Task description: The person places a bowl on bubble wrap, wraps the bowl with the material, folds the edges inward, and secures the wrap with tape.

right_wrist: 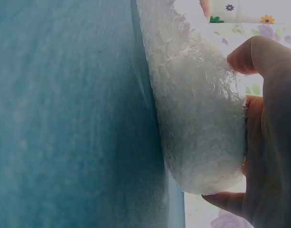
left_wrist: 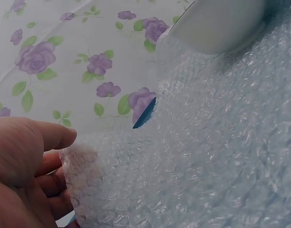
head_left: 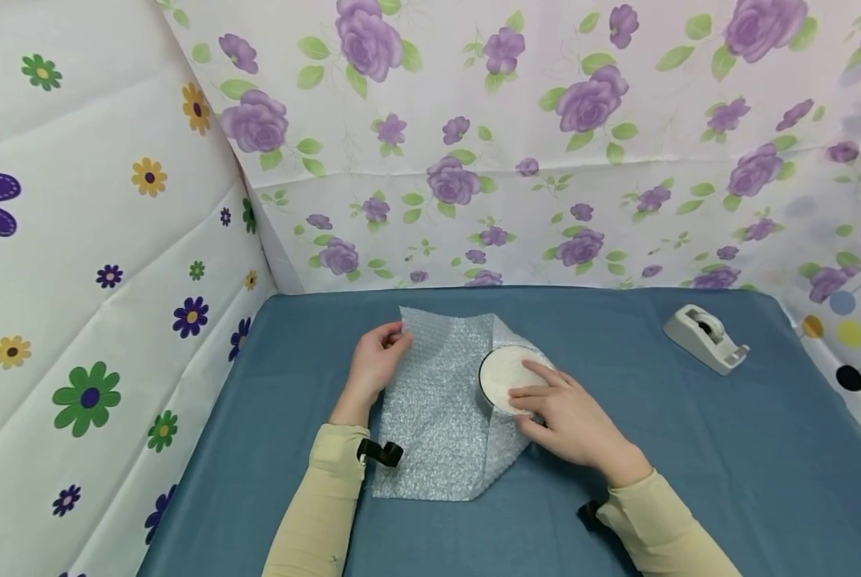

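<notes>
A white bowl (head_left: 506,377) with a thin dark rim sits upright on a sheet of bubble wrap (head_left: 438,401). The wrap's right part is folded up against the bowl's side. My left hand (head_left: 378,361) pinches the sheet's left edge near its far corner; in the left wrist view the thumb (left_wrist: 60,135) lies over that edge. Across the bowl's right side, my right hand (head_left: 571,413) spreads its fingers over the rim and holds the raised wrap against it. From the right wrist, the wrapped side (right_wrist: 202,123) hides the bowl itself.
A white tape dispenser (head_left: 706,338) stands at the back right of the blue-covered table (head_left: 272,481). Flower-printed sheets (head_left: 402,184) hang behind and at the left side. A black strap (head_left: 380,453) is on the left wrist.
</notes>
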Demonstrator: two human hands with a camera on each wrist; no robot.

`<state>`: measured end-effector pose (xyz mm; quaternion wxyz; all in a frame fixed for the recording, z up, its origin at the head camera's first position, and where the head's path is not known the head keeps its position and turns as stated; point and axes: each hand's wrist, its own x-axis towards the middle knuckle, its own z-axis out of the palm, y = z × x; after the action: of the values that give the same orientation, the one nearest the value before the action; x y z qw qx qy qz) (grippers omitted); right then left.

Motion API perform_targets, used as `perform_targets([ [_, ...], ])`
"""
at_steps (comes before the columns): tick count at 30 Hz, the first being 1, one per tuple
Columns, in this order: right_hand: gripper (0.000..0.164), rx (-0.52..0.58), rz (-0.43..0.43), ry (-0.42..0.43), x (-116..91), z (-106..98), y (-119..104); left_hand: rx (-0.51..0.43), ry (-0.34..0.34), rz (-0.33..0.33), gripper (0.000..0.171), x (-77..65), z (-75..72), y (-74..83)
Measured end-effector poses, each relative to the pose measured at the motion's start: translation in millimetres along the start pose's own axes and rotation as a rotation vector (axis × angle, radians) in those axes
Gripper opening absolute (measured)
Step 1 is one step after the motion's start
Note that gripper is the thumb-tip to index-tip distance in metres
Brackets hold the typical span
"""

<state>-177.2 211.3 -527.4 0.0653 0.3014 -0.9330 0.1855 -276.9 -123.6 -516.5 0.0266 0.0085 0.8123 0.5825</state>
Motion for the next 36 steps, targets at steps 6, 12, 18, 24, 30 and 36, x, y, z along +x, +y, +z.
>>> perform_targets([
  [6,0.032,0.008,0.007,0.002,0,1,0,0.038,0.026,0.033,0.030,-0.4,3.4,1.2],
  [12,0.031,0.009,0.003,0.012,0,1,0,0.027,0.019,0.072,0.021,-0.8,3.6,4.2],
  [18,0.031,0.005,0.006,0.014,0,2,-1,0.001,-0.008,0.111,0.017,-4.9,4.3,13.0],
  [24,0.032,0.000,0.020,-0.001,0,2,-2,-0.033,-0.038,0.151,0.014,-10.3,4.7,21.3],
  [30,0.032,-0.007,0.029,-0.010,0,3,-2,-0.024,-0.078,0.208,0.014,-15.7,5.1,31.4],
  [36,0.032,-0.001,0.032,-0.009,0,2,-2,0.028,-0.147,0.286,0.014,-19.0,8.2,36.7],
])
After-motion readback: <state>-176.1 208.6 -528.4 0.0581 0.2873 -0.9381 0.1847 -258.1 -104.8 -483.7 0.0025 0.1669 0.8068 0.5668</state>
